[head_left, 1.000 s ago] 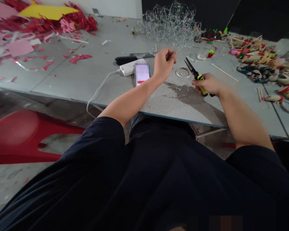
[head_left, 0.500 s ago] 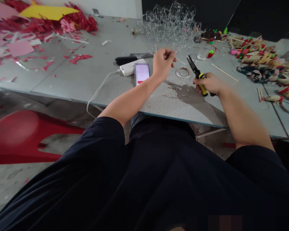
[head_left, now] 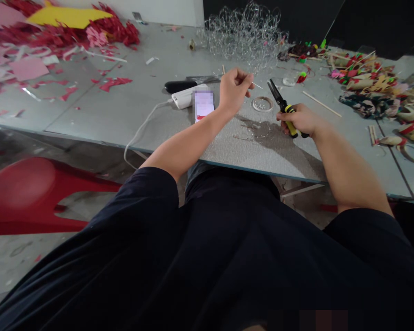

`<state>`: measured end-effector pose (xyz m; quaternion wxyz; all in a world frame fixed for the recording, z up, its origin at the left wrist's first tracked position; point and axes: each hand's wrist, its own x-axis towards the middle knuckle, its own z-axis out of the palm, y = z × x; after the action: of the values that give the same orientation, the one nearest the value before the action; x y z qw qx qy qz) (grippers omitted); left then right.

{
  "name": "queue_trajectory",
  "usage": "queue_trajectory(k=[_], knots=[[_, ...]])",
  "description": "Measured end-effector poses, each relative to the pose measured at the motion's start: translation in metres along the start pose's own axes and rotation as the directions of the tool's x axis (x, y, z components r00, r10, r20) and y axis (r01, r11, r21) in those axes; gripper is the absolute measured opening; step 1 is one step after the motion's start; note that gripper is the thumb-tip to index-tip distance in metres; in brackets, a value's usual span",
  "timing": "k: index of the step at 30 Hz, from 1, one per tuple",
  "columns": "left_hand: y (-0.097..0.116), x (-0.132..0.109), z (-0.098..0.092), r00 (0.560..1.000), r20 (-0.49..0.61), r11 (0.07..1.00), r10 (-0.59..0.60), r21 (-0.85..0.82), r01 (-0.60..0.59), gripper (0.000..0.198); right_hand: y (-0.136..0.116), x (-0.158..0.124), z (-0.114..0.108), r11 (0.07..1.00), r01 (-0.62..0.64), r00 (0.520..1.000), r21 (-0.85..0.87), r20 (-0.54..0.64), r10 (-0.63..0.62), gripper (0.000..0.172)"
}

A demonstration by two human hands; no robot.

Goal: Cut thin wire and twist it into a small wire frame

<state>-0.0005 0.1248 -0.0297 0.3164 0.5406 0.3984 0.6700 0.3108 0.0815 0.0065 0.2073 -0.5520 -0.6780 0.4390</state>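
Observation:
My left hand (head_left: 233,87) is raised over the grey table (head_left: 124,115), fingers pinched on a thin wire (head_left: 257,85) that sticks out to the right. My right hand (head_left: 298,121) grips the yellow-and-black handles of pliers (head_left: 282,106), whose closed jaws point up and left toward the wire's tip, a little apart from it. A small clear ring (head_left: 262,104) lies flat on the table between the two hands.
A phone (head_left: 203,105), a white power bank (head_left: 186,96) with a cable and a black-handled tool (head_left: 179,85) lie left of my hands. A tangle of clear wire loops (head_left: 244,32) sits behind. Red paper scraps (head_left: 55,41) lie at the left, coloured craft pieces (head_left: 372,87) at the right.
The pliers' jaws have closed and shifted slightly right. My left hand has lowered a little, and the thin wire now shows sticking out from its fingers.

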Motion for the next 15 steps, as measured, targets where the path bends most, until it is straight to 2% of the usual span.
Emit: queue_trajectory(k=[8,11,15], knots=[[0.007,-0.004,0.002,0.998,0.03,0.998,-0.053,0.038,0.052,0.039,0.003,0.004,-0.003,1.0,-0.009,1.0,-0.027,0.003,0.009,0.059],[0.01,-0.007,0.006,0.993,0.02,0.99,-0.112,0.092,0.11,0.04,0.002,0.003,-0.002,0.999,-0.002,1.0,-0.036,0.008,0.002,0.059],[0.011,-0.012,0.01,0.99,0.084,0.992,-0.111,0.073,0.105,0.035,-0.002,-0.001,0.0,1.0,-0.005,1.0,-0.028,-0.008,0.005,0.064]])
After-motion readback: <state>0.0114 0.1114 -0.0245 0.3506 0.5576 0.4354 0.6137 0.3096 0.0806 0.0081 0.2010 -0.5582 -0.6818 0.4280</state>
